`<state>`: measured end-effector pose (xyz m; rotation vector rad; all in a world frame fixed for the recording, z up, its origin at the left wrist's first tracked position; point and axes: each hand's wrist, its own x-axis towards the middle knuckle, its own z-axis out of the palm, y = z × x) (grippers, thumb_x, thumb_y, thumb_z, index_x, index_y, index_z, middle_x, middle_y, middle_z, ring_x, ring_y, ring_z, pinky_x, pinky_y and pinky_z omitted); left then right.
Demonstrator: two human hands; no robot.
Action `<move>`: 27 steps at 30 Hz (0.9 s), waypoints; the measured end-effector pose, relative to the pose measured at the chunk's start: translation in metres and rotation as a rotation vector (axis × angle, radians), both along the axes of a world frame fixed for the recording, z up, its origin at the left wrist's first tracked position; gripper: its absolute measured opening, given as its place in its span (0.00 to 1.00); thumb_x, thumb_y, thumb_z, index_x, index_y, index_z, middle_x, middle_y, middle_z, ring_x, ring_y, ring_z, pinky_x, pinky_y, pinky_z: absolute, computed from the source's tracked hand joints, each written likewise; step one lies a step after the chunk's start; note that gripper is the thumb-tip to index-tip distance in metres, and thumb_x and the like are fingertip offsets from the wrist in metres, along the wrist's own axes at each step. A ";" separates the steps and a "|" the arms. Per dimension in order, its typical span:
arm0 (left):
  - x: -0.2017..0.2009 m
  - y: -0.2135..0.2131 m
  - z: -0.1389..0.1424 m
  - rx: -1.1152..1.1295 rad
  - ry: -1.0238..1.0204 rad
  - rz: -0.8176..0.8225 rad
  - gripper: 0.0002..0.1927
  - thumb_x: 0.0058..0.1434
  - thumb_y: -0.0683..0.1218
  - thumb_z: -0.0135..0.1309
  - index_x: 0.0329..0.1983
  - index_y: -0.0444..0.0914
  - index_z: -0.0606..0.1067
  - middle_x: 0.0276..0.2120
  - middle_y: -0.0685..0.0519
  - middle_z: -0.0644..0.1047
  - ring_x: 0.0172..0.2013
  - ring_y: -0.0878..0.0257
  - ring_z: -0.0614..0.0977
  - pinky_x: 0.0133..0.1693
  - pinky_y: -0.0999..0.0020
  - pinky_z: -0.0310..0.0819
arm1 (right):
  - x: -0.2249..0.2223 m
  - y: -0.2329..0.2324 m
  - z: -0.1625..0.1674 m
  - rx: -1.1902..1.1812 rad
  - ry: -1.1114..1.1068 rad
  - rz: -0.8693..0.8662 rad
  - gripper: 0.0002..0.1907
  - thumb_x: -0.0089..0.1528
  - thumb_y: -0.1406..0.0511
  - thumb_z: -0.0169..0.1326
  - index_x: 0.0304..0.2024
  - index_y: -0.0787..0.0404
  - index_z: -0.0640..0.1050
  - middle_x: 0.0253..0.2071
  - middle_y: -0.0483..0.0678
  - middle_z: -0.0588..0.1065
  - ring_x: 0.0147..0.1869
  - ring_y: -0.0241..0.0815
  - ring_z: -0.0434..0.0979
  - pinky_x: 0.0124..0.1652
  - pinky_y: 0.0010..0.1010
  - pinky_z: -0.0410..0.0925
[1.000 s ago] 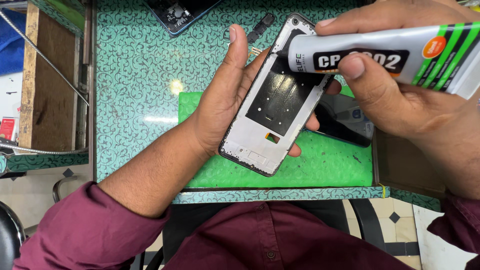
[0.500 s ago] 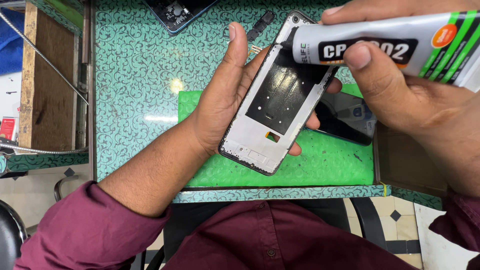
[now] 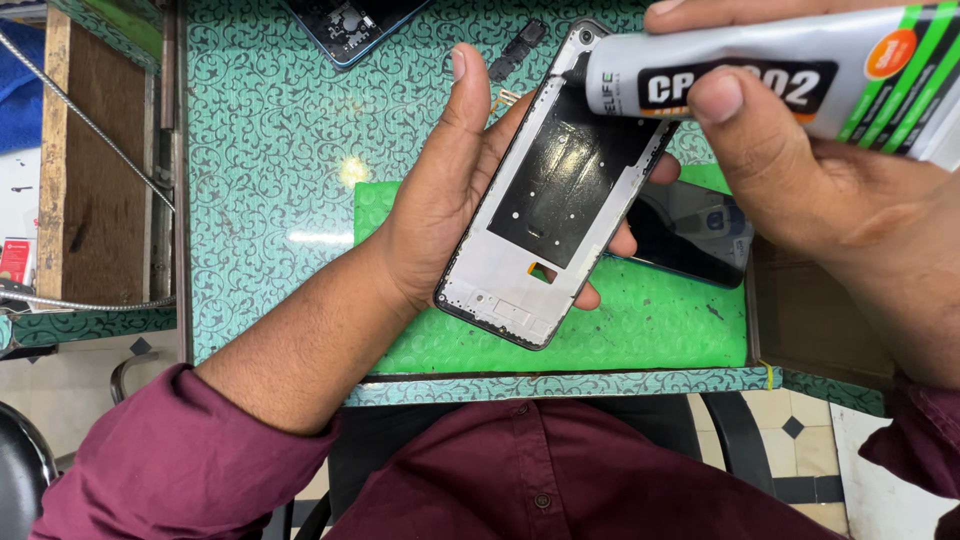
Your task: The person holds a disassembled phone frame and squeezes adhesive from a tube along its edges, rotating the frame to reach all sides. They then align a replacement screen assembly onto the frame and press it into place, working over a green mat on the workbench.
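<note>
Phone frame (image 3: 560,190) sits tilted in the left hand (image 3: 450,200), fingers wrapped around its edges, held above the green mat (image 3: 660,330). Right hand (image 3: 830,200) grips a white glue tube (image 3: 780,85), nozzle touching the frame's top edge. Dark phone (image 3: 695,235) lies on the mat; patterned table (image 3: 270,150) underneath.

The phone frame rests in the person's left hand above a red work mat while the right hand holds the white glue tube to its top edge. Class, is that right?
Not quite: the work mat is green, as the head view shows. The rest holds: the left hand cradles the phone frame, and the right hand holds the white glue tube to its top edge.
</note>
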<state>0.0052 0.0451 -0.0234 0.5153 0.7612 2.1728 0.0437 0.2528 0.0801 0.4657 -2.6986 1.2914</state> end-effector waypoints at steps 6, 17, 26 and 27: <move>-0.001 -0.001 -0.001 -0.006 -0.003 0.008 0.51 0.68 0.79 0.23 0.79 0.39 0.56 0.58 0.35 0.71 0.47 0.50 0.83 0.39 0.52 0.87 | -0.002 -0.001 -0.001 0.008 -0.036 -0.035 0.18 0.71 0.57 0.49 0.60 0.57 0.74 0.51 0.41 0.76 0.56 0.30 0.75 0.56 0.25 0.70; -0.005 -0.002 -0.003 0.003 -0.008 0.008 0.50 0.69 0.79 0.22 0.78 0.38 0.57 0.59 0.34 0.71 0.47 0.48 0.83 0.40 0.52 0.87 | -0.006 0.004 -0.007 0.013 -0.017 -0.022 0.19 0.72 0.55 0.48 0.61 0.56 0.74 0.52 0.40 0.76 0.58 0.31 0.75 0.57 0.25 0.69; -0.009 -0.001 -0.003 0.035 -0.047 -0.013 0.50 0.70 0.79 0.23 0.78 0.37 0.56 0.59 0.34 0.70 0.47 0.48 0.83 0.40 0.51 0.87 | -0.011 0.003 -0.005 -0.012 -0.090 -0.064 0.20 0.70 0.54 0.47 0.59 0.57 0.75 0.50 0.40 0.77 0.56 0.30 0.77 0.56 0.25 0.70; -0.009 -0.001 -0.003 0.035 -0.049 -0.011 0.50 0.70 0.79 0.23 0.78 0.38 0.56 0.59 0.34 0.70 0.47 0.48 0.83 0.40 0.51 0.87 | -0.011 0.003 -0.005 -0.011 -0.096 -0.074 0.20 0.70 0.54 0.47 0.59 0.57 0.75 0.50 0.40 0.77 0.56 0.30 0.77 0.55 0.25 0.70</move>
